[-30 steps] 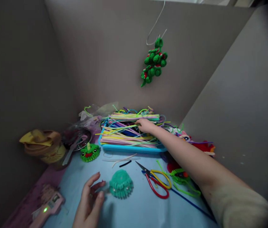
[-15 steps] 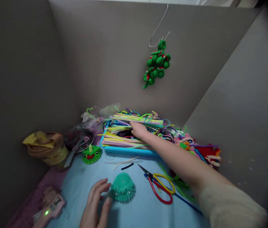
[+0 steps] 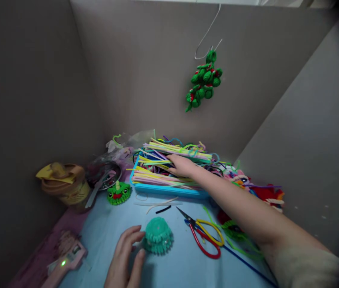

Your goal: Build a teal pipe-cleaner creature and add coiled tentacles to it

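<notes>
My left hand [image 3: 127,256] rests on the near part of the table with fingers curved and apart. Its fingertips are right beside a round teal pipe-cleaner piece [image 3: 158,234] with a ruffled lower edge; whether they touch it I cannot make out. My right hand [image 3: 183,166] reaches into a blue tray [image 3: 169,190] full of pipe cleaners [image 3: 157,176] in yellow, pink, white and purple. Its fingers are closed among several of them, and the fingertips are partly hidden. Scissors [image 3: 201,232] with one red and one yellow handle lie open to the right of the teal piece.
A green frog-like face [image 3: 119,193] sits left of the tray, near a metal bowl [image 3: 113,176] and a tan container [image 3: 67,188]. A pink glue gun [image 3: 70,260] with a green light lies front left. Green pieces [image 3: 207,78] hang from a wire. Colourful figures [image 3: 265,196] lie right.
The whole view has shifted slightly to the right. My right hand has shifted a little among the pipe cleaners, and some of them now lie at another angle. My left hand stays beside the teal piece.
</notes>
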Demonstrator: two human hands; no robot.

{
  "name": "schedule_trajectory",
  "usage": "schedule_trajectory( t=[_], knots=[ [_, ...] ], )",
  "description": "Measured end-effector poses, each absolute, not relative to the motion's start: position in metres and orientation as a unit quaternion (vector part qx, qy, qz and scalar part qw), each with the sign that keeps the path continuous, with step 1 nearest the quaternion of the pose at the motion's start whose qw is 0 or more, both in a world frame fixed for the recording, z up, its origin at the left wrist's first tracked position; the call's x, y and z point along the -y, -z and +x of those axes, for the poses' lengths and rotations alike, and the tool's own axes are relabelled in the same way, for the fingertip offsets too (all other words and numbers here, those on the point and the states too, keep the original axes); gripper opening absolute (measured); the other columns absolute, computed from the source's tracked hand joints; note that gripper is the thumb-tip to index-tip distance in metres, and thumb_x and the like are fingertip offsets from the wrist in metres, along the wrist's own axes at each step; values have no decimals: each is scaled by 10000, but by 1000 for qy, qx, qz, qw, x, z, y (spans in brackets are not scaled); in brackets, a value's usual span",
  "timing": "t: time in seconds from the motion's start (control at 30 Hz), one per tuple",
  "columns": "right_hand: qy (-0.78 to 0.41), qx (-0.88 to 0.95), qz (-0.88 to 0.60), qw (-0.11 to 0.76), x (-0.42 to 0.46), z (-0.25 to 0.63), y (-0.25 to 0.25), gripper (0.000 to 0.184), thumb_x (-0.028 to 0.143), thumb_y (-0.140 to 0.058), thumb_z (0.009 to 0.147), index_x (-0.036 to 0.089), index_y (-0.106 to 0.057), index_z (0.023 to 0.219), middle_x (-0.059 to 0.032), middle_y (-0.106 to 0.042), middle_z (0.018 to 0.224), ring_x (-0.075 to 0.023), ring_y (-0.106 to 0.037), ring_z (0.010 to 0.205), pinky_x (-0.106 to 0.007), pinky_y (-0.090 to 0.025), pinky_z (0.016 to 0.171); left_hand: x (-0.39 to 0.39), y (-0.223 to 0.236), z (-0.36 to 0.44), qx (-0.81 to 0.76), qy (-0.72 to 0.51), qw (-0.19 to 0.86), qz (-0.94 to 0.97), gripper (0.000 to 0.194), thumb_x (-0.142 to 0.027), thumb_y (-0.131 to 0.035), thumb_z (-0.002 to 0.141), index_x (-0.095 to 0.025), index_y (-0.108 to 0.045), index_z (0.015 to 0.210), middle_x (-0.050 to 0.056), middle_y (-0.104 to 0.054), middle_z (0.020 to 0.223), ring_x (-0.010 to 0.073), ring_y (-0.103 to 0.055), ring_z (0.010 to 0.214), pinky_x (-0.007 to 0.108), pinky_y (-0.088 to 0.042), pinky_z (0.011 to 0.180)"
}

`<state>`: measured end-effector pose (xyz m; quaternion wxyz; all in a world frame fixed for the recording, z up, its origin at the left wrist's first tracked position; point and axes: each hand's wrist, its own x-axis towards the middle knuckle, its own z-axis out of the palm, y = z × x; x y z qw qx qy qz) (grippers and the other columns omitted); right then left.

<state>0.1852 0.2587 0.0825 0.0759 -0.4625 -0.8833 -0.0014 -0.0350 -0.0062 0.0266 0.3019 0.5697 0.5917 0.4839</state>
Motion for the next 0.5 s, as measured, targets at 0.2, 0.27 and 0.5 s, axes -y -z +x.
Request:
schedule_trajectory(
  t=[0.2, 0.27, 0.5],
  knots=[
    [-20, 912, -403, 76, -223, 161, -87, 217, 269, -509, 848, 170, -605, 1015, -107, -623, 1048, -222, -561, 965, -282, -407, 777, 1, -21, -43, -596, -427, 283, 618, 286, -370, -523, 807, -211, -646, 1009, 132, -577, 1183, 273, -532, 1122, 420, -460, 927],
    [-76, 921, -377, 56, -222, 155, -80, 266, 246, -562, 798, 169, -596, 1051, -90, -638, 1038, -209, -581, 916, -266, -409, 755, 0, -22, -43, -601, -420, 274, 622, 288, -363, -505, 817, -206, -641, 1017, 134, -577, 1180, 269, -538, 1112, 417, -470, 913],
    [-56, 832, -536, 130, -256, 170, -67, 253, 191, -543, 771, 165, -605, 1015, -82, -672, 966, -207, -593, 846, -252, -400, 692, 1, -26, -43, -601, -427, 269, 620, 276, -371, -485, 823, -201, -652, 962, 131, -598, 1143, 263, -562, 1070, 400, -489, 880]
  ],
)
